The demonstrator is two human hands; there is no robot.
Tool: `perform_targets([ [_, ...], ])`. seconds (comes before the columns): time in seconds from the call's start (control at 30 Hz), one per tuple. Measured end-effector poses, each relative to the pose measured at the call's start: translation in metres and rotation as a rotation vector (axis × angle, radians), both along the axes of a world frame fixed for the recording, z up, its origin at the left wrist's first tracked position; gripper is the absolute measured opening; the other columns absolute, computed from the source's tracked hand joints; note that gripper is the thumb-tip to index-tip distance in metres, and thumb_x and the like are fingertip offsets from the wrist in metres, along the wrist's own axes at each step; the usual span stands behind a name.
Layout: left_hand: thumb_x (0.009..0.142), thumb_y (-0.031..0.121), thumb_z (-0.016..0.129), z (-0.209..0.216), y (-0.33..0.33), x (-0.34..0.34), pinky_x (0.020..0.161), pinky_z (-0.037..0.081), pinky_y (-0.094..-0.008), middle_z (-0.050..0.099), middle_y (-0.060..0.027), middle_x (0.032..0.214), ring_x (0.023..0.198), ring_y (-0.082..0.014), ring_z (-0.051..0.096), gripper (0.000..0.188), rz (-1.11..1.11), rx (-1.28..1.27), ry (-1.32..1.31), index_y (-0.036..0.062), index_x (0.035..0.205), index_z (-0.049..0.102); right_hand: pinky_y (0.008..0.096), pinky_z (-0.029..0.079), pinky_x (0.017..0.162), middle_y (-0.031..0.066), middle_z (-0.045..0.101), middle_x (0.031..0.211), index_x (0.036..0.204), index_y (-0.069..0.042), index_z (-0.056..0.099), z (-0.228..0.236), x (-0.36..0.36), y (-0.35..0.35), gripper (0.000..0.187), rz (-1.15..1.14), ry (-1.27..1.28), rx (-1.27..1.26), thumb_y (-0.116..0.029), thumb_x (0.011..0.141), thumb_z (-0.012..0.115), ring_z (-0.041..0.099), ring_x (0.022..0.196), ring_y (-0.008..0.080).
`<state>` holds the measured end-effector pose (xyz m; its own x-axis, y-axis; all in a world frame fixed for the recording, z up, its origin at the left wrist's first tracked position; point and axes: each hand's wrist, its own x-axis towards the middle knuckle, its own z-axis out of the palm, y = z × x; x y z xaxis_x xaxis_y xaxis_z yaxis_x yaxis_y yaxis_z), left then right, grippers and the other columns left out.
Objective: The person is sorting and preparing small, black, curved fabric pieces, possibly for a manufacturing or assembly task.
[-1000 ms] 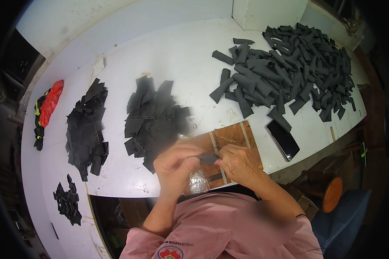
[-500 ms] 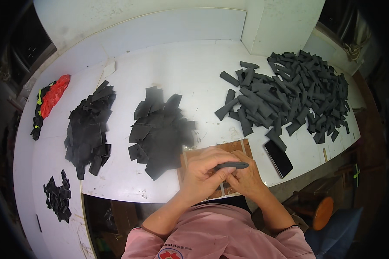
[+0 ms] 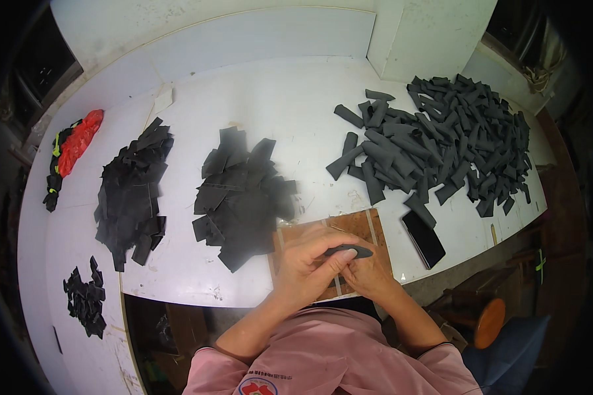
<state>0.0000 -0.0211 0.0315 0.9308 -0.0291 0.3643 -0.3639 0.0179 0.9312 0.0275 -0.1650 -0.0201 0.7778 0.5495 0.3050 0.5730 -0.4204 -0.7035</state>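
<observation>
My left hand [image 3: 308, 263] and my right hand [image 3: 370, 271] meet in front of my body at the table's near edge. Between them is a small dark grey piece of soft sheet material [image 3: 358, 251], folded or rolled into a narrow, pointed shape. The left thumb presses on its upper side, while the left fingers curl behind it. Right fingers close around its lower part and are partly hidden. Beneath both hands lies a brown board [image 3: 380, 236] with pale strips. Left of the board spreads a heap of flat black pieces [image 3: 238, 197].
Further left are another black pile [image 3: 133, 197], a smaller one [image 3: 85, 299] and a red plastic bag [image 3: 81, 143]. Many rolled dark grey pieces [image 3: 441, 141] form a big heap at the right. A phone [image 3: 425, 240] lies near the table edge, beside a wooden stool [image 3: 490, 323].
My left thumb has moved up from below the dark grey piece onto its upper side. The piece has tilted slightly, its right end lower. Both hands stay over the board.
</observation>
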Motion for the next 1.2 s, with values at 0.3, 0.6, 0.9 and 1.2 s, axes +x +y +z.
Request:
perform_targets([
  [0.3, 0.08, 0.001, 0.055, -0.021, 0.011, -0.002, 0.071, 0.047, -0.0288, 0.056, -0.0143, 0.096, 0.084, -0.0175, 0.055, 0.015, -0.033, -0.416, 0.096, -0.004, 0.094, 0.058, 0.0375, 0.044, 0.057, 0.0109, 0.054, 0.073, 0.089, -0.001, 0.057, 0.007, 0.002, 0.008, 0.026, -0.012, -0.241, -0.161, -0.011, 0.066, 0.065, 0.054, 0.066, 0.0286],
  [0.6, 0.066, 0.015, 0.071, -0.026, -0.012, -0.024, 0.075, 0.044, -0.0283, 0.057, -0.0161, 0.098, 0.084, -0.0195, 0.055, 0.059, 0.428, 0.183, -0.279, -0.0089, 0.112, 0.042, 0.0349, 0.042, 0.053, 0.0114, 0.053, 0.076, 0.091, 0.004, 0.055, -0.003, -0.024, 0.017, 0.032, -0.274, -0.416, -0.067, -0.015, 0.067, 0.061, 0.053, 0.065, 0.0288],
  [0.9, 0.071, 0.014, 0.068, -0.032, -0.025, -0.016, 0.068, 0.046, -0.028, 0.059, -0.0159, 0.097, 0.084, -0.0227, 0.057, 0.037, 0.451, 0.255, -0.329, -0.0029, 0.1, 0.052, 0.036, 0.042, 0.054, 0.0108, 0.051, 0.077, 0.087, 0.002, 0.052, 0.001, -0.023, 0.023, 0.027, -0.308, -0.473, 0.0, -0.013, 0.065, 0.057, 0.052, 0.066, 0.0256],
  [1.2, 0.086, 0.015, 0.051, -0.02, -0.013, -0.014, 0.07, 0.045, -0.0217, 0.06, -0.0117, 0.097, 0.086, -0.0127, 0.056, 0.022, 0.019, -0.415, 0.208, -0.003, 0.098, 0.053, 0.0355, 0.042, 0.046, 0.0132, 0.049, 0.067, 0.076, 0.006, 0.053, -0.015, -0.022, 0.021, 0.02, -0.314, -0.446, -0.082, -0.01, 0.067, 0.061, 0.05, 0.056, 0.0262],
])
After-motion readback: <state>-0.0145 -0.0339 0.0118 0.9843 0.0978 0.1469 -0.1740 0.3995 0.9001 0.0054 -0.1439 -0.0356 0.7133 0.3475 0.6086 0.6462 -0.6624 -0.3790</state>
